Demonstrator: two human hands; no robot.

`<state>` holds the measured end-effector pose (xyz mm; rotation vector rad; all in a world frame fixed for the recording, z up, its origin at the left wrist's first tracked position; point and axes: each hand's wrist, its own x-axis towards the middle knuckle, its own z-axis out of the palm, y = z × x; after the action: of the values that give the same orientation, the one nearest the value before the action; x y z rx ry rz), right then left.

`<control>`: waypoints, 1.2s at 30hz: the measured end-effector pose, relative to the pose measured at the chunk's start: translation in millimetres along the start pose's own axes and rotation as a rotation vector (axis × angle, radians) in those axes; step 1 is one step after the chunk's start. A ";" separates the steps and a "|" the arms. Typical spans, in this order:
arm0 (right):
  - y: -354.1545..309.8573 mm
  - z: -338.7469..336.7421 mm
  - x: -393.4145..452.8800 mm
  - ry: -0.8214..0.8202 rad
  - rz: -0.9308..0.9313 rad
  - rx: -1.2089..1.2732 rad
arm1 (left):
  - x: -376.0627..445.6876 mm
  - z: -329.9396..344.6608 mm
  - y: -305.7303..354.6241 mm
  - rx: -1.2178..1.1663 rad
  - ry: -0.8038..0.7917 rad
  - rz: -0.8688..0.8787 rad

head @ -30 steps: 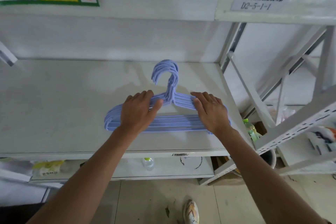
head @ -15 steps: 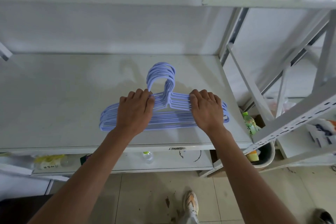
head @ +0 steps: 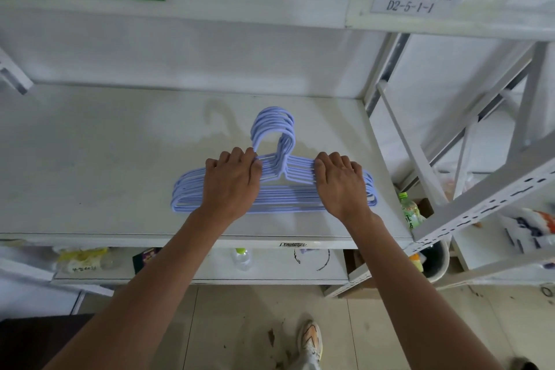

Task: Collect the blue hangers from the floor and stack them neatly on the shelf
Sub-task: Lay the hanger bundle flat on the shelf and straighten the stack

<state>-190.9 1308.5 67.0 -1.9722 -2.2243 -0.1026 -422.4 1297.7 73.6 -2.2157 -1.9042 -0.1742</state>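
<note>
Blue hangers (head: 279, 189) stacked flat on shelf (head: 90, 159), near front edge. Left hand (head: 231, 183), right hand (head: 339, 183): fingers curled over upper arms, gripping stack. Risk: uneven push fans stack, hooks misalign.

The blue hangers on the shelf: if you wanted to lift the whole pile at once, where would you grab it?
Probably by the sloping shoulders on each side of the necks, reaching from the shelf's open front edge, as the left hand and right hand lie now. The blue hangers lie flat, hooks pointing to the back, so two grips should keep them aligned.
</note>
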 end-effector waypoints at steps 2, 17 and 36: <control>1.0 1.0 2.1 0.037 -0.041 0.025 | -1.0 -0.6 -0.5 -0.006 0.012 0.005; 23.2 8.2 8.0 0.223 -0.258 0.072 | -1.0 16.5 -50.6 -0.274 0.125 0.343; 34.2 -16.3 26.9 0.108 -0.316 -0.081 | -12.6 -9.0 -39.1 -0.133 0.025 -0.181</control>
<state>-158.7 1336.5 85.5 -1.5916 -2.4738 -0.3348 -462.5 1288.9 82.7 -2.1079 -2.1361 -0.3657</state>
